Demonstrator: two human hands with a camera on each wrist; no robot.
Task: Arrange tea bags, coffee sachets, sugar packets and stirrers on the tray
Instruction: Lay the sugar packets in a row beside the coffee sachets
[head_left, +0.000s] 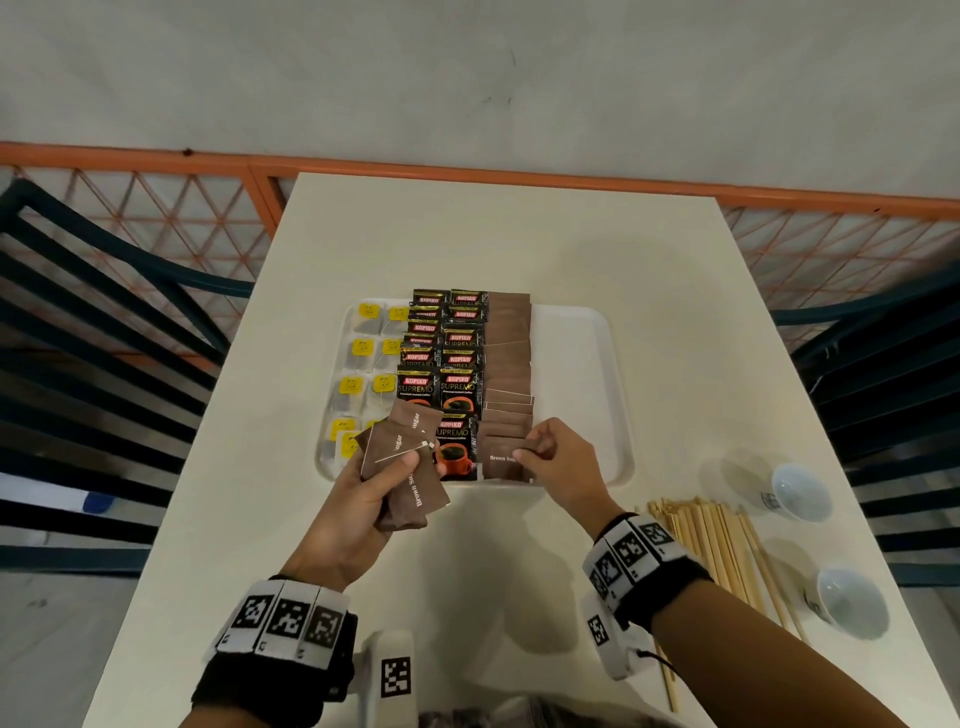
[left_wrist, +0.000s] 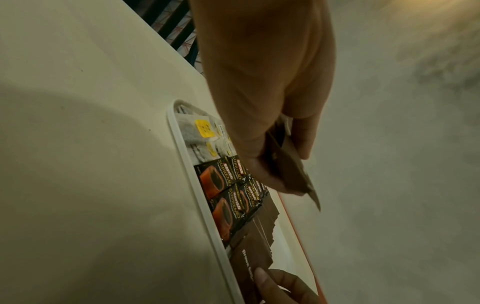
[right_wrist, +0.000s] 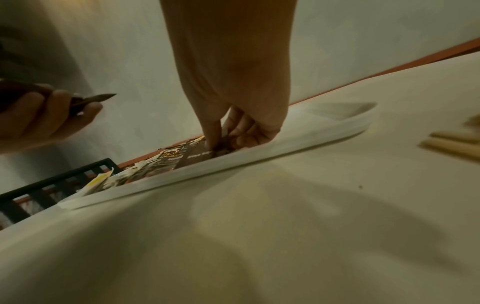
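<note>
The right hand (head_left: 558, 460) pinches one brown sugar packet (head_left: 501, 458) with its fingers, low on the white tray (head_left: 582, 364) beside the coffee sachets (head_left: 441, 364). The left hand (head_left: 363, 499) curls its fingers around a small stack of sugar packets (head_left: 402, 467) just left of that. These packets look light, thin and bendy, so holding one by an edge seems best.

A: Which markings are legible?
B: "KOPIKO SUPREMO" on the black coffee sachets (head_left: 458, 388). "Brown Sugar" on the brown sugar packets (head_left: 501, 458).
A: The yellow tea bag tags (head_left: 351, 385)?
B: Print unreadable.
</note>
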